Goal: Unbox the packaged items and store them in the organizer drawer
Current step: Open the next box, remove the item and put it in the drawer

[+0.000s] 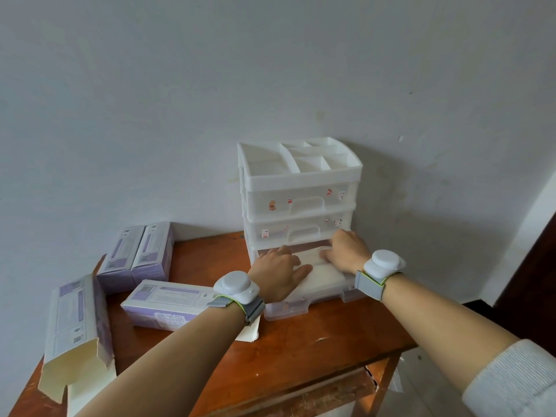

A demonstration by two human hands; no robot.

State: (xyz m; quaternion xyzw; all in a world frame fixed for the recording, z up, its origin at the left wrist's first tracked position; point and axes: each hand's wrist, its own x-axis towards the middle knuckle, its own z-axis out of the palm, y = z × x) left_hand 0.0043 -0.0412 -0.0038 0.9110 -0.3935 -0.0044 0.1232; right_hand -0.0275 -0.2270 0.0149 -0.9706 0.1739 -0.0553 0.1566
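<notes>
Just right of the frame's centre, the bottom drawer (316,303) of the white organizer (301,176) stands pulled out over the tabletop (301,350). Both hands are inside it. The left grip (279,273) lies released, its fingers flat on the white packets (328,276) that fill the drawer. The right grip (346,251) is likewise released, palm down, pressing on the packets nearer the drawer's back.

The step in hand appears to be settling the unboxed packets so the drawer can close. It would go best if both palms press evenly and smooth the stack level below the drawer rim, with edges squared against the walls. Anything standing proud would likely catch on the drawer above. Fingers should be clear before pushing the front in.

At lower left an opened box (75,326) lies with its flaps loose. A sealed-looking box (168,299) lies beside the left wrist, and two upright boxes (135,254) stand behind it, probably awaiting unboxing.
</notes>
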